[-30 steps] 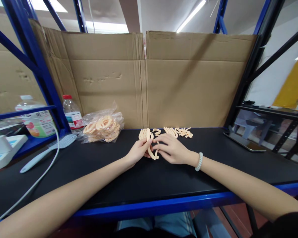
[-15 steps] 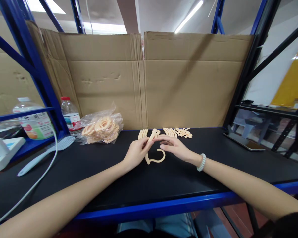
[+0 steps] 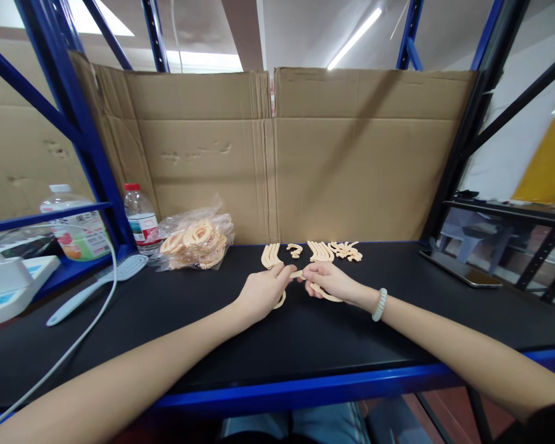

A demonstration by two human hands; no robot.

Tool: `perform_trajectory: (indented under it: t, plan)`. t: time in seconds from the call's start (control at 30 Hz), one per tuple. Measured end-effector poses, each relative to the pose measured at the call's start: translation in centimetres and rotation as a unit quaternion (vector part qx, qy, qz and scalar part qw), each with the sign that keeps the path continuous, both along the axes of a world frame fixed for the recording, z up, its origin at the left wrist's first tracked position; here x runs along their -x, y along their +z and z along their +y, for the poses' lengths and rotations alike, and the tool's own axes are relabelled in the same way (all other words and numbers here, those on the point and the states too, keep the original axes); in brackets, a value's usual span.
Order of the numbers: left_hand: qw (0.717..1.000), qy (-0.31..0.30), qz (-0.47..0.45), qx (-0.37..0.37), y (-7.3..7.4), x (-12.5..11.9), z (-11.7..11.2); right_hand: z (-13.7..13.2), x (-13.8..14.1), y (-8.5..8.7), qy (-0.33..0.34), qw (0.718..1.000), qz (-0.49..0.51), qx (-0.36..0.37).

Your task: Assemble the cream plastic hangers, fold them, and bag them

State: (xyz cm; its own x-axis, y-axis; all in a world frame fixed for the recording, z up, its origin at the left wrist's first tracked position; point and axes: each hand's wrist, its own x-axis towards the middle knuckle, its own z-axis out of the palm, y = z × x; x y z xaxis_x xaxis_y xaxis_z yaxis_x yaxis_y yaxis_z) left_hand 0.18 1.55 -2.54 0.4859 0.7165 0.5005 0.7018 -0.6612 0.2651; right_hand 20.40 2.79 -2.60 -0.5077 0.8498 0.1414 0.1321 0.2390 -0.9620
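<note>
My left hand (image 3: 263, 291) and my right hand (image 3: 329, 281) meet over the middle of the black shelf top (image 3: 268, 333). Both pinch a peach-coloured curved plastic piece (image 3: 324, 293) between their fingertips. One curved end shows under the left fingers, another under the right palm. Just behind the hands lie small rows of like pieces: curved strips (image 3: 270, 254), a small hooked piece (image 3: 295, 250), more strips (image 3: 320, 250) and a heap of little bits (image 3: 348, 250). A white coil band sits on my right wrist.
A clear bag of peach rings (image 3: 195, 239) lies at the back left, beside a water bottle (image 3: 140, 217) and a pale blue brush (image 3: 97, 288). A white cable (image 3: 74, 336) crosses the left side. Cardboard sheets (image 3: 277, 154) wall the back. A flat dark tablet (image 3: 462, 270) lies at right.
The hands lowered the curved piece from upright to nearly flat on the shelf top and drew slightly nearer to me; its big open hook is now hidden under the hands.
</note>
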Motion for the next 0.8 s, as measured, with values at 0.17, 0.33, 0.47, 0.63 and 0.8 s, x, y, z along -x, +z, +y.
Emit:
perform_trajectory:
  t: [0.17, 0.33, 0.47, 0.63, 0.8]
  plan:
    - [1.0, -0.002, 0.011, -0.008, 0.2, 0.0, 0.2, -0.5, -0.1, 0.5, 0.045, 0.998, -0.003, 0.048]
    - [0.999, -0.017, -0.033, 0.009, 1.0, -0.3, -0.3, -1.1, 0.2, 1.2, 0.033, 0.998, -0.043, 0.029]
    - [0.996, 0.023, 0.088, -0.003, 1.2, -0.4, -0.8, -1.4, 0.6, 1.3, 0.001, 0.997, -0.075, -0.025]
    - [0.97, 0.061, 0.229, -0.045, 1.6, -0.6, -1.0, -1.6, 0.7, 1.1, -0.033, 0.988, -0.108, -0.106]
    - [0.977, 0.059, 0.2, -0.042, 1.6, -0.7, -0.9, -2.1, 0.4, 1.1, -0.061, 0.958, -0.169, -0.222]
